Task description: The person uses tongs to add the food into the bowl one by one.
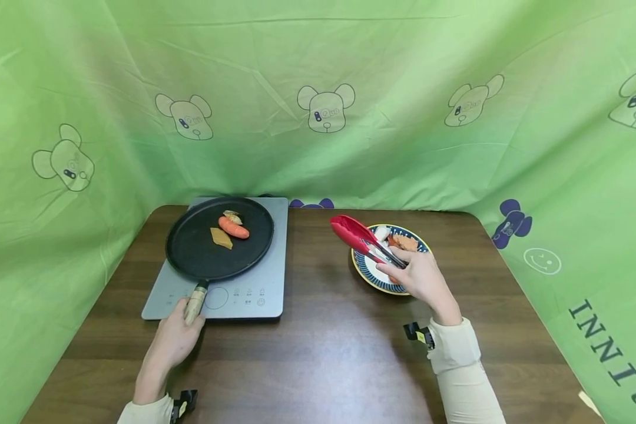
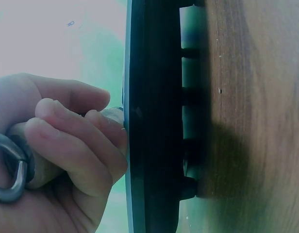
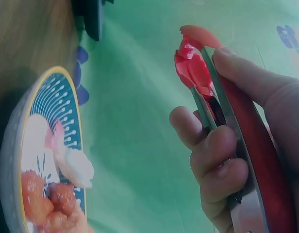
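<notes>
My left hand (image 1: pixel 176 337) holds the light handle (image 1: pixel 195 302) of a round black frying pan (image 1: pixel 201 253); in the left wrist view the fingers curl round that handle, which ends in a metal ring (image 2: pixel 16 179). In the pan lie an orange-red sausage (image 1: pixel 234 228), a flat tan piece (image 1: pixel 221 238) and a small pale-brown piece (image 1: pixel 232 217). Red-tipped tongs (image 1: pixel 352 231) are gripped in my right hand (image 1: pixel 423 278), above a blue-patterned plate (image 1: pixel 367 272). No food shows between their tips. On the plate are a white-and-pink piece (image 3: pixel 74 165) and glossy reddish-brown chunks (image 3: pixel 37 196).
The pan sits on a grey induction cooker (image 1: pixel 277 259) at the left of the brown wooden table (image 1: pixel 318 353). A green printed cloth (image 1: pixel 254 153) hangs behind the table and along both sides.
</notes>
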`<state>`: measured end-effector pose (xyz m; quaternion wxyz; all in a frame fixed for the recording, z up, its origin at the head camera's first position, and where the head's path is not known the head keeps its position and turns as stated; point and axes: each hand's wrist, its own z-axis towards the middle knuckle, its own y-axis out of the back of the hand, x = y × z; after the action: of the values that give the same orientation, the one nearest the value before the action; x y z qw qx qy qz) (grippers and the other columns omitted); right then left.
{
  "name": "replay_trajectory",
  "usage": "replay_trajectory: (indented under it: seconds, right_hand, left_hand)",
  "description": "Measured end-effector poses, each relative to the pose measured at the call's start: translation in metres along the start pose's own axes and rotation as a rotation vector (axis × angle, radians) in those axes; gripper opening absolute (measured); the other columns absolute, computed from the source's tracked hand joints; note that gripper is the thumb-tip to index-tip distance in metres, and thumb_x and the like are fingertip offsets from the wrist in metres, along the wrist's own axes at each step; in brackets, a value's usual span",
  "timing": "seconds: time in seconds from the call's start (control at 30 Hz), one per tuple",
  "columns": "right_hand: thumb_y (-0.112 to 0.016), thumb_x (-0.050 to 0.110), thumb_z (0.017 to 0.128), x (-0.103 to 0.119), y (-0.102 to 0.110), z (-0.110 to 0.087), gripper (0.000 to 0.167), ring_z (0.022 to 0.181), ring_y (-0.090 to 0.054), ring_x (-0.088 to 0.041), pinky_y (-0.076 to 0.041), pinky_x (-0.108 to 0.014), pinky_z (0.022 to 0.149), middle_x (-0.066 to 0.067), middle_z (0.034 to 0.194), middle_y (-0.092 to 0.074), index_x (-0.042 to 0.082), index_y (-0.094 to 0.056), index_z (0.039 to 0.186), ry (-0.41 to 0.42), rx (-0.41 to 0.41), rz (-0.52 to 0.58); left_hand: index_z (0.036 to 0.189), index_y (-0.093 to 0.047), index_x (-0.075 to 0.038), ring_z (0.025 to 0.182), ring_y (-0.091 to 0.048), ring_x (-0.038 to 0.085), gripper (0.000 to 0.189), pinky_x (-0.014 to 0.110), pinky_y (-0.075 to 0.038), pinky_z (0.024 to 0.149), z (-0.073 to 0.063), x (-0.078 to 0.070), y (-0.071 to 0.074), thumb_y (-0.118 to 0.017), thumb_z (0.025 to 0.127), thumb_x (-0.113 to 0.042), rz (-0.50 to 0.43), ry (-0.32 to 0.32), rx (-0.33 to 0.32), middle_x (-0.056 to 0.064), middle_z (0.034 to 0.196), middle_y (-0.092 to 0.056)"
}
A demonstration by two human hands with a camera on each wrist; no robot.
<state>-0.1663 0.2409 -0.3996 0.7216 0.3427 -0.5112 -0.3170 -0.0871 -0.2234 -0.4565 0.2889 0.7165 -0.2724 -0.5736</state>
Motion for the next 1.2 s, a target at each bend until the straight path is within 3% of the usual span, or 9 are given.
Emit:
replay_trajectory:
  seconds: [0.1, 0.3, 0.4, 0.47, 0.6, 0.73, 0.83, 1.2]
  right_hand:
    - [-0.075, 0.038, 0.079, 0.003, -0.003, 0.001, 0.059, 0.051, -0.056, -0.006, -0.045, -0.031, 0.059, -0.004, 0.069, -0.068, 0.000, -0.063, 0.122, -0.003, -0.002, 0.001]
    - [-0.077, 0.036, 0.077, 0.007, -0.010, 0.006, 0.057, 0.065, -0.052, -0.020, -0.041, -0.033, 0.061, -0.021, 0.108, -0.065, -0.001, -0.064, 0.118, 0.038, -0.036, -0.011]
    - [-0.077, 0.036, 0.077, 0.009, -0.013, 0.008, 0.055, 0.061, -0.050, -0.017, -0.039, -0.031, 0.058, -0.019, 0.101, -0.067, 0.002, -0.065, 0.118, 0.055, -0.036, 0.004]
    - [-0.077, 0.036, 0.077, 0.011, -0.015, 0.009, 0.053, 0.053, -0.045, -0.014, -0.037, -0.030, 0.053, -0.013, 0.088, -0.069, 0.005, -0.065, 0.120, 0.065, -0.033, 0.013]
    - [-0.075, 0.039, 0.079, 0.017, -0.019, 0.011, 0.054, 0.049, -0.041, -0.010, -0.035, -0.028, 0.049, -0.002, 0.068, -0.061, 0.008, -0.064, 0.122, 0.089, -0.024, 0.010]
    - [-0.074, 0.038, 0.080, 0.023, -0.025, 0.014, 0.047, 0.048, -0.039, -0.010, -0.034, -0.029, 0.047, 0.004, 0.060, -0.054, 0.009, -0.069, 0.116, 0.123, -0.029, 0.009]
    - [-0.075, 0.038, 0.080, 0.028, -0.029, 0.016, 0.040, 0.048, -0.039, -0.009, -0.035, -0.029, 0.046, 0.006, 0.059, -0.053, 0.012, -0.071, 0.110, 0.131, -0.041, 0.018]
    - [-0.073, 0.042, 0.080, 0.047, -0.040, 0.021, 0.045, 0.057, -0.044, -0.012, -0.039, -0.029, 0.051, 0.004, 0.068, -0.059, 0.012, -0.071, 0.113, 0.110, -0.019, 0.081]
  left_hand:
    - [0.134, -0.032, 0.002, 0.063, -0.047, 0.023, 0.049, 0.035, -0.037, 0.050, 0.000, 0.000, 0.000, -0.049, 0.094, -0.022, 0.004, -0.002, 0.000, 0.016, 0.084, -0.051]
    - [0.135, -0.030, 0.002, 0.063, -0.047, 0.023, 0.051, 0.035, -0.037, 0.050, 0.000, 0.000, 0.000, -0.048, 0.095, -0.022, -0.001, 0.001, 0.003, 0.017, 0.086, -0.051]
    - [0.135, -0.030, 0.001, 0.062, -0.047, 0.023, 0.051, 0.035, -0.037, 0.050, 0.000, 0.000, -0.001, -0.048, 0.094, -0.021, -0.004, 0.007, 0.002, 0.017, 0.085, -0.051]
    - [0.135, -0.031, 0.001, 0.062, -0.047, 0.023, 0.050, 0.035, -0.037, 0.050, 0.000, 0.001, -0.002, -0.048, 0.093, -0.021, -0.006, 0.012, 0.002, 0.016, 0.084, -0.050]
    - [0.135, -0.030, 0.001, 0.061, -0.046, 0.022, 0.050, 0.035, -0.037, 0.049, 0.000, 0.001, -0.002, -0.048, 0.094, -0.021, -0.009, 0.014, 0.005, 0.015, 0.083, -0.050]
    - [0.137, -0.029, 0.002, 0.062, -0.046, 0.022, 0.052, 0.035, -0.037, 0.050, 0.000, 0.000, -0.001, -0.048, 0.095, -0.022, -0.011, 0.010, 0.008, 0.016, 0.084, -0.050]
    - [0.137, -0.029, 0.002, 0.062, -0.046, 0.023, 0.053, 0.035, -0.037, 0.050, 0.000, 0.000, 0.000, -0.048, 0.094, -0.022, -0.009, 0.003, 0.006, 0.017, 0.086, -0.051]
    - [0.137, -0.029, 0.001, 0.063, -0.047, 0.023, 0.053, 0.035, -0.037, 0.050, -0.001, 0.000, 0.000, -0.049, 0.095, -0.023, -0.011, 0.002, 0.012, 0.017, 0.086, -0.052]
